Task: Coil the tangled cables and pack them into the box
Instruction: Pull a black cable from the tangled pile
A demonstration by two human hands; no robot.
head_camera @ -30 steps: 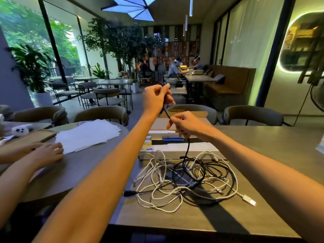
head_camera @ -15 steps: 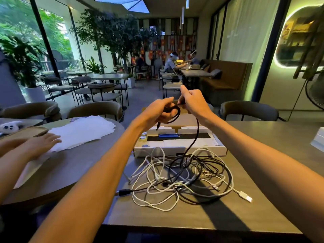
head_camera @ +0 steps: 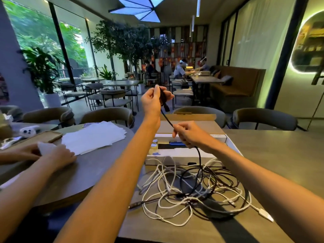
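Table point(head_camera: 273, 155): left hand point(head_camera: 153, 101), right hand point(head_camera: 188, 135) grip cable point(head_camera: 167, 119) (black).

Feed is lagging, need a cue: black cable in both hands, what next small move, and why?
Probably swing the right hand up to the left hand to add another loop: the left grips a small coil, and the black cable runs from the right down into the tangle.

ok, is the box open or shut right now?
Open. The box has its lid folded back behind it, and the blue item and small jars inside are exposed.
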